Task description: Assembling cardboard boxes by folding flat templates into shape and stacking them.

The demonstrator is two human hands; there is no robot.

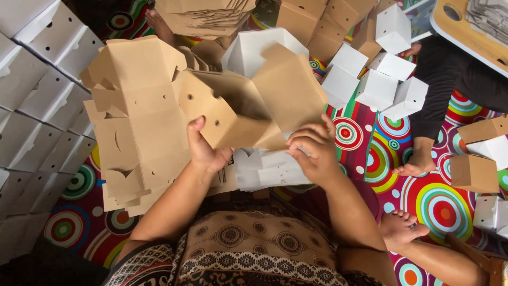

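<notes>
Both my hands hold a half-folded brown cardboard box (248, 108) in front of me. My left hand (203, 151) grips its lower left side, thumb on a panel with small round holes. My right hand (315, 151) pinches the lower right corner with curled fingers. The box's panels stand partly raised and its flaps hang loose. Under my hands lies a stack of flat white box blanks (264, 169). A pile of flat brown blanks (135, 127) sits just left of my left hand.
Stacked folded white boxes (37, 100) line the left edge. More folded white boxes (386, 79) and brown ones (473, 172) sit to the right on a mat with coloured circles (434, 201). Another person's foot (415, 167) and dark trouser leg rest there; a light table edge (465, 37) shows top right.
</notes>
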